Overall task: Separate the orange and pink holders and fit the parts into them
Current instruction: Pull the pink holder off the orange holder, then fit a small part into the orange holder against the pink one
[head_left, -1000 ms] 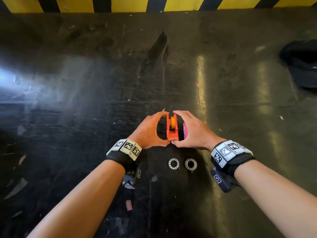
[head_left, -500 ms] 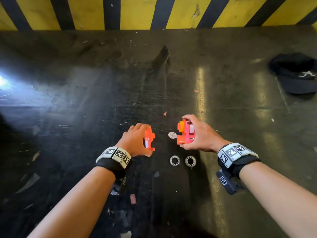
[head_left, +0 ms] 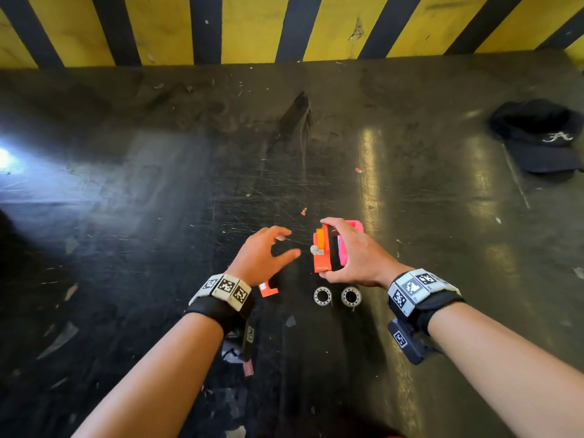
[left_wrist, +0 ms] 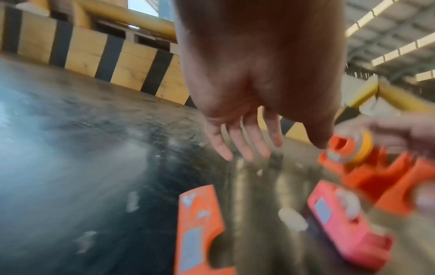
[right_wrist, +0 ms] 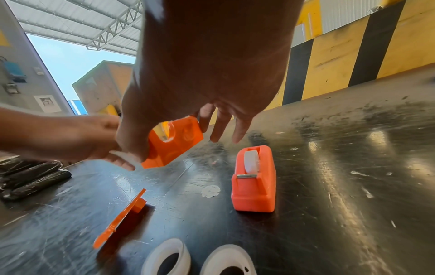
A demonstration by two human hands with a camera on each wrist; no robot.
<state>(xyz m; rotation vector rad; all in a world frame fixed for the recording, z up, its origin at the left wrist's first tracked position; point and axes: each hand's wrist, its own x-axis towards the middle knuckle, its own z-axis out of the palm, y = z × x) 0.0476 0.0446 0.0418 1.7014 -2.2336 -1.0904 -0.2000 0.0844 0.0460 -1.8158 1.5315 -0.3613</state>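
Observation:
My right hand (head_left: 328, 248) pinches the open orange holder (head_left: 320, 260) between thumb and forefinger, just above the black table; a yellowish core shows inside it. In the right wrist view the same orange holder (right_wrist: 174, 141) hangs tilted under my fingers. The pink holder (head_left: 350, 245) stands on the table just behind it, a white roll in its slot (right_wrist: 251, 163). My left hand (head_left: 289, 243) is empty with its fingers (left_wrist: 242, 141) spread, a little left of the orange holder. The orange side plate (head_left: 268, 289) lies on the table by my left wrist.
Two white tape rolls (head_left: 322, 296) (head_left: 351, 296) lie side by side in front of my right hand. A black cap (head_left: 537, 134) sits at the far right. A yellow-and-black striped wall (head_left: 252, 26) borders the table's far edge. Black wrapped bundles (right_wrist: 30, 178) lie off to the left.
My left hand let go of the orange side plate, which now lies on the table, and moved right with fingers spread. The pink holder left my right hand and stands on the table.

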